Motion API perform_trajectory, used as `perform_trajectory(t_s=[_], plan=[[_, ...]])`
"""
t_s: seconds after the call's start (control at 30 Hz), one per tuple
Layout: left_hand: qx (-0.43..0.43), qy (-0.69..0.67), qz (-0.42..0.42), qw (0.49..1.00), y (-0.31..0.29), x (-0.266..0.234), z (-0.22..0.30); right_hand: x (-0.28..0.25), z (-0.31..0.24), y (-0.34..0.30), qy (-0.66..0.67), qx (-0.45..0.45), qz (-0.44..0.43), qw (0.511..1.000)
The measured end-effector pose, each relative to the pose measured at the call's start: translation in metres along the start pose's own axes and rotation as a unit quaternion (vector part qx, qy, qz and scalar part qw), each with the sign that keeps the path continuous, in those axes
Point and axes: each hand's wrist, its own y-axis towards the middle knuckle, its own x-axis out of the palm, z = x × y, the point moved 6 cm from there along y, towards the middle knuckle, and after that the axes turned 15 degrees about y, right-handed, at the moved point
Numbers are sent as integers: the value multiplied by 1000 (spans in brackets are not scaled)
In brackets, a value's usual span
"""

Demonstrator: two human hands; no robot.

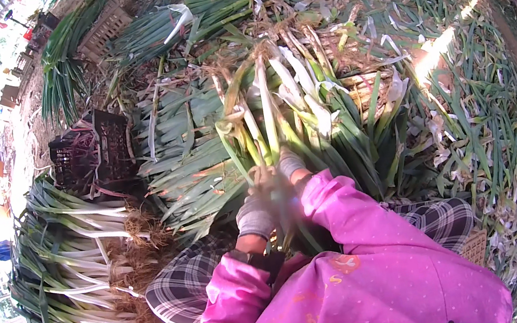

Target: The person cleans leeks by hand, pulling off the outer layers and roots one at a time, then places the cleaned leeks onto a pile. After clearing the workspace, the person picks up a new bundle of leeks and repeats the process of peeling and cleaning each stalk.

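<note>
My left hand (256,215), in a light knitted glove, is closed around the leaf part of a leek (268,112) in front of my lap. Just above it and to the right, my right hand (290,164), gloved too, is closed on the same stalks. A blurred bright spot covers part of the fingers. The leek's pale shaft and roots point away from me. More leeks (310,101) with white shafts and dry, peeling skins lie fanned out just beyond my hands. Their green leaves spread toward my right knee.
Unpeeled leeks (81,287) with brown roots are heaped at my left. A black crate (93,151) holding reddish strings stands beyond them. Bundled leeks (200,17) and a beige crate (106,33) lie at the far side. Leaf scraps (475,146) cover the ground at the right.
</note>
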Motion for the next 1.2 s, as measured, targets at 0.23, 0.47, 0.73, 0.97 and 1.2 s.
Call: perform_trajectory(t_s=[0.23, 0.47, 0.73, 0.97, 1.2], plan=[[44, 2, -54, 998, 69, -53, 27, -23, 42, -17, 6, -227, -121, 966], [-7, -5, 31, 999, 154, -52, 13, -32, 91, -13, 141, -28, -50, 988], [64, 79, 74, 992, 165, -47, 33, -50, 27, -45, -105, -88, 69, 988], [68, 33, 89, 993, 193, -68, 26, -67, -37, -40, -49, -70, 95, 992], [-28, 9, 91, 995, 283, -76, -9, -42, -39, -2, -137, -111, 42, 983]])
